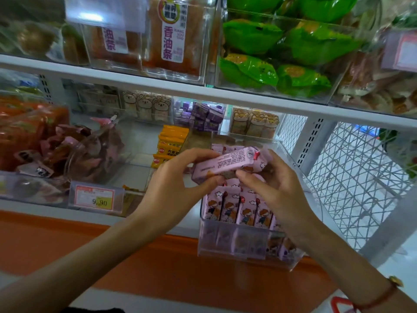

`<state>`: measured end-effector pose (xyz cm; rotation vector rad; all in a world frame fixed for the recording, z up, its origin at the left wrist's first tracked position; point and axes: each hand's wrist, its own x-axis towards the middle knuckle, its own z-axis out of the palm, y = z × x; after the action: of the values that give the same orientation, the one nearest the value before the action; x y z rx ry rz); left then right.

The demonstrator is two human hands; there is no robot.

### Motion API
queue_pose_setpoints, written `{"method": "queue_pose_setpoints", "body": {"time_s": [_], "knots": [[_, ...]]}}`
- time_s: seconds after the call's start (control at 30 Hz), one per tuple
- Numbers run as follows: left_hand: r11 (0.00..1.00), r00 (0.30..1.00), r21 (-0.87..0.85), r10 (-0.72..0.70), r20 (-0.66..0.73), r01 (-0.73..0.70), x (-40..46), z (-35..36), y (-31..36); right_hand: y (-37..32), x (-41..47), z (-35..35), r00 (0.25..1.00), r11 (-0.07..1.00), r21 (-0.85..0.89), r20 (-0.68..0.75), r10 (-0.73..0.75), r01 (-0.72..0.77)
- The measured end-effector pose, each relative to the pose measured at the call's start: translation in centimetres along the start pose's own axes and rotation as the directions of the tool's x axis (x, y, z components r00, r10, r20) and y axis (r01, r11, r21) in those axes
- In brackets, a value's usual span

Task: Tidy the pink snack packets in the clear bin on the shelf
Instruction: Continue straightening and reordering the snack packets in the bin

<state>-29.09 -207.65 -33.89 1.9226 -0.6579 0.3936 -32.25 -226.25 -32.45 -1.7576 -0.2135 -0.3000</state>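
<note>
At the left edge of the frame, a clear bin (33,141) on the shelf (158,86) holds orange and pink-brown packets, with a price tag (96,198) reading 9.90 clipped to its front. Just right of it, a stack of yellow packets (168,144) stands on the shelf floor near the middle of the frame. In the centre, the left hand (180,177) pinches the left end of a pink snack packet (225,164), thumb below and fingers curled over the top. The packet lies sideways, printed back facing up, held above the row of packets (239,206) below. The right hand (273,181) has its grip clamped on the packet's right end, thumb underneath and fingers wrapped round the far side. A red cord bracelet (381,298) shows on that wrist at the lower right. The upright pink packets sit side by side in the clear bin (237,247) at the lower centre, its front overhanging the shelf edge. To the right stands a white wire mesh panel (352,177). Green packets (293,46) fill a bin in the upper right
</note>
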Motion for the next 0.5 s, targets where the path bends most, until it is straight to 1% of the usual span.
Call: {"method": "queue_pose_setpoints", "body": {"time_s": [0.1,0.17,0.23,0.27,0.33,0.43,0.5], "knots": [[0.998,1.0,0.048,-0.029,-0.002,0.029,0.0,-0.1,-0.6,0.2,0.4,-0.6,0.987,0.999,-0.02,-0.159,-0.03,0.027],[0.991,0.995,0.105,-0.084,0.049,0.079,0.0,0.1,-1.1,0.7,1.3,-1.3,0.958,0.997,-0.064,-0.284,-0.05,0.033],[0.98,0.987,0.157,-0.133,0.088,0.118,0.0,0.5,-1.9,1.0,2.8,-1.9,0.931,0.989,-0.147,-0.354,-0.084,0.034],[0.975,0.984,0.18,-0.147,0.102,0.127,0.1,0.8,-2.2,1.1,3.7,-2.1,0.929,0.978,-0.204,-0.352,-0.11,0.039],[0.972,0.98,0.201,-0.153,0.129,0.125,0.2,1.3,-2.9,1.5,5.7,-2.1,0.937,0.94,-0.334,-0.303,-0.172,0.065],[0.98,0.978,0.153,-0.148,0.147,0.126,0.4,1.5,-3.7,2.5,8.7,-1.4,0.938,0.852,-0.512,-0.232,-0.259,0.109],[0.982,0.98,0.142,-0.143,0.142,0.122,0.7,1.4,-3.9,3.4,10.4,-1.1,0.933,0.792,-0.597,-0.2,-0.299,0.126]]}}
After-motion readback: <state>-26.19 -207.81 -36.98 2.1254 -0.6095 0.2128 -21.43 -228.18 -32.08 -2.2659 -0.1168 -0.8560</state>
